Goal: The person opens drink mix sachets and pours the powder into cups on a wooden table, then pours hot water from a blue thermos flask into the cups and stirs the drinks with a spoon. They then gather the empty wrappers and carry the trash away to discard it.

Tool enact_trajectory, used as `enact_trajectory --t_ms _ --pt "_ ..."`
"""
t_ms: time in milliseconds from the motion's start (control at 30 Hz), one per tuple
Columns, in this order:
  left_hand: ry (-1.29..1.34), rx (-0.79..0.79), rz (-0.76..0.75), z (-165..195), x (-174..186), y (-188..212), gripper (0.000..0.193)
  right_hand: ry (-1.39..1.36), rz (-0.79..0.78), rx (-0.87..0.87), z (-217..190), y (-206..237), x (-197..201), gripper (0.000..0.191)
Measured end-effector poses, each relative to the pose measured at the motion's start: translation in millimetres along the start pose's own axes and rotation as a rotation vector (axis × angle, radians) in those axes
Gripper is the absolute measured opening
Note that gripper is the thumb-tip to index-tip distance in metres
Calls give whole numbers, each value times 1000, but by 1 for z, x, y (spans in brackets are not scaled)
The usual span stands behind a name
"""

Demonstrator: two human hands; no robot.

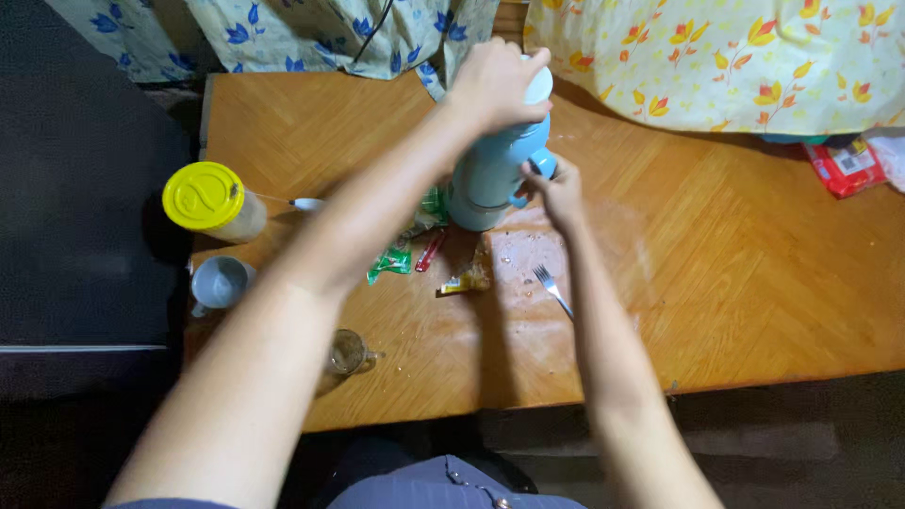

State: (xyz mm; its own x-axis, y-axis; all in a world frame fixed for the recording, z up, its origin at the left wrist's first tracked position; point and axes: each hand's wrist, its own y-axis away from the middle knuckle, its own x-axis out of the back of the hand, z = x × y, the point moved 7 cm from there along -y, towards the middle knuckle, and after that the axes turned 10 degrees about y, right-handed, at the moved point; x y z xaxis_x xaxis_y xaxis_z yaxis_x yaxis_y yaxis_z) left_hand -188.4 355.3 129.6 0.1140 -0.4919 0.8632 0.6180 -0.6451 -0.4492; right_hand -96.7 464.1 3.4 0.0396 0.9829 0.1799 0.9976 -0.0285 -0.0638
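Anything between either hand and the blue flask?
Nothing visible. The left hand already sits on the white cap of the blue flask, and the right hand grips its handle. The fork and wrappers lie nearer the person, clear of both grips.

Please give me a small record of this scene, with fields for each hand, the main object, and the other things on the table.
left hand: grips the white top of the flask
right hand: holds the flask's handle
flask: light blue, upright on the wooden table
fork: lies beside the right forearm
wrappers: green and red, torn, beside the flask's base
jar: yellow lid, at the table's left edge
mug: pale, below the jar
glass cup: near the front edge
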Motion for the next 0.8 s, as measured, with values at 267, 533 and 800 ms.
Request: enact_trajectory --t_ms 267,533,800 --pt "141 -146 -501 -19 -7 -16 61 -42 -317 -80 -17 -26 7 14" --pt "133 -280 -609 -22 9 -8 64 14 -217 -88 -13 -32 8 26" --pt "1070 115 228 -116 72 202 100 505 649 381 -18 77 -119 27"
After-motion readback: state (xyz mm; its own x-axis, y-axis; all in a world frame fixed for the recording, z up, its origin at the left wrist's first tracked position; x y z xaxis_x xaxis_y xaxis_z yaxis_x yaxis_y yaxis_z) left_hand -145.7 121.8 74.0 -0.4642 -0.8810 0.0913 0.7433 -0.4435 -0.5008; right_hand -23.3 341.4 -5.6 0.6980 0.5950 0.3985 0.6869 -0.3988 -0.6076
